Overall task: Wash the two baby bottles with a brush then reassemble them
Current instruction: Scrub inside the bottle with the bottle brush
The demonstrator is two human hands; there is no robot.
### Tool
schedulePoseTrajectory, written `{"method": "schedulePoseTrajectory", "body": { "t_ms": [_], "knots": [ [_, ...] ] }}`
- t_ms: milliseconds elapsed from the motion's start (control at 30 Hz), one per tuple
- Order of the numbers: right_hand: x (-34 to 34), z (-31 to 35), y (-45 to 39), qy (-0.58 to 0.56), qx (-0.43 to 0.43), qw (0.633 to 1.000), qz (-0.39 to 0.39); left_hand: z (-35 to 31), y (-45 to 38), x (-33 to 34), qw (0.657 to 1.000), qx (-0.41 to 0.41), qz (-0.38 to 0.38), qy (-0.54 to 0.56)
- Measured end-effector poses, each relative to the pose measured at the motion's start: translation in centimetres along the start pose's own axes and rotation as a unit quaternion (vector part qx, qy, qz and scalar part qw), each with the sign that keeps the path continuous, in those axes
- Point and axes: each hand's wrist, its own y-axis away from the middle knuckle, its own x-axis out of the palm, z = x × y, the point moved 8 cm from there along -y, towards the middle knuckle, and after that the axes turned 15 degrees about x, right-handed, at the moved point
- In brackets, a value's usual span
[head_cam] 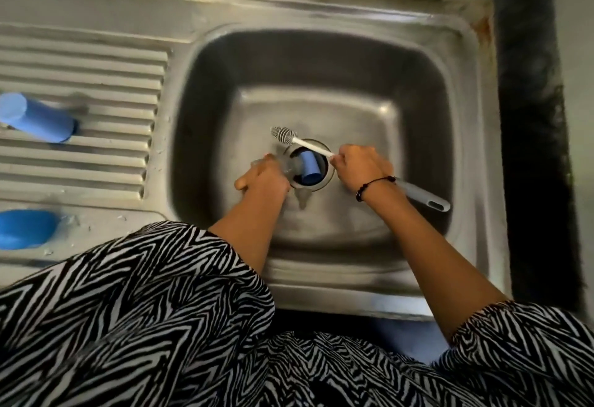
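Over the sink (pixel 475 149) drain, left hand (pixel 262 178) curled round 1 clear bottle (pixel 291 167) – light, wet, likely slippery, best gripped mid-body – right hand (pixel 363 170) fingers wrapped on brush (pixel 284 135); bottle 2 (pixel 40 118) near drainboard's left edge.

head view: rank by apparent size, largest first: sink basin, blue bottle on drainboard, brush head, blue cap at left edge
1. sink basin
2. blue bottle and blue cap: look alike, and both are cut off by the frame edge, so unranked
3. brush head
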Motion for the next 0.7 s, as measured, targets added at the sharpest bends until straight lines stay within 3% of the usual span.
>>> {"method": "schedulePoseTrajectory", "body": {
  "t_ms": [100, 167, 233, 400, 533, 633, 700],
  "knots": [
    [-1.0, -0.2, -0.4, -0.035, 0.006, 0.999, -0.016, -0.1, -0.9, 0.4, 0.980, -0.016, -0.024, 0.197],
    [-2.2, -0.2, -0.2, -0.061, -0.001, 0.997, -0.036, -0.8, -0.1, 1.1, 0.929, -0.107, -0.012, 0.354],
    [-3.7, -0.3, 0.4, -0.089, -0.018, 0.994, -0.061, -2.7, 0.1, 1.4, 0.882, -0.115, 0.021, 0.457],
    [-7.3, -1.2, 3.0, -0.131, -0.039, 0.985, -0.109, -6.1, 1.4, -0.8, 0.788, -0.057, 0.103, 0.604],
    [-8.3, -2.0, 5.0, -0.141, -0.039, 0.983, -0.107, -7.5, 2.9, -2.3, 0.731, -0.013, 0.122, 0.672],
    [-9.2, -2.4, 6.6, -0.142, -0.065, 0.981, -0.115, -7.9, 4.3, -3.0, 0.713, 0.019, 0.141, 0.687],
    [-10.4, -2.4, 7.8, -0.112, -0.095, 0.980, -0.133, -8.1, 4.9, -4.2, 0.723, 0.050, 0.137, 0.675]
  ]
}}
